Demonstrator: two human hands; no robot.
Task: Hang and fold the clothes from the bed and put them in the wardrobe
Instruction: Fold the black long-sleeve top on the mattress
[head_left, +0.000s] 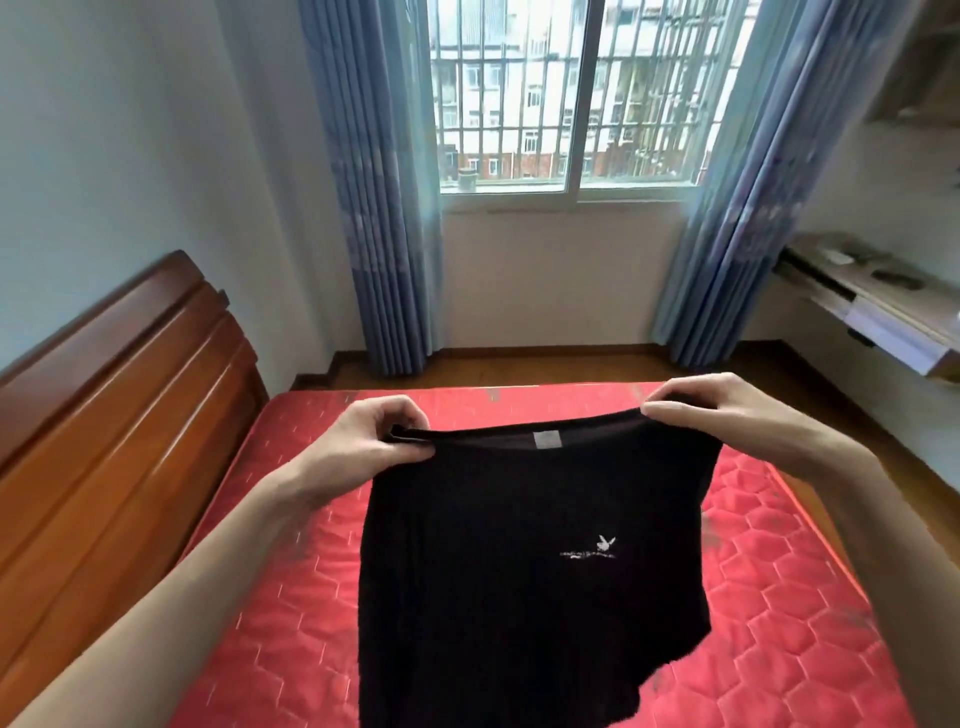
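The red mattress (291, 597) fills my lower frame, a surface for folding. Above it at centre hangs the black shirt (519, 571), stretched out so it drapes flat. My left hand (363, 441) and right hand (727, 410) each pinch a shoulder edge.

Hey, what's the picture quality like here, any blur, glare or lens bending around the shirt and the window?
Head view: daylight from the window washes out the buildings outside; the wide lens bows the curtains and headboard; the black shirt, pinched by the left hand and right hand, reads nearly textureless, its lower hem smeared.
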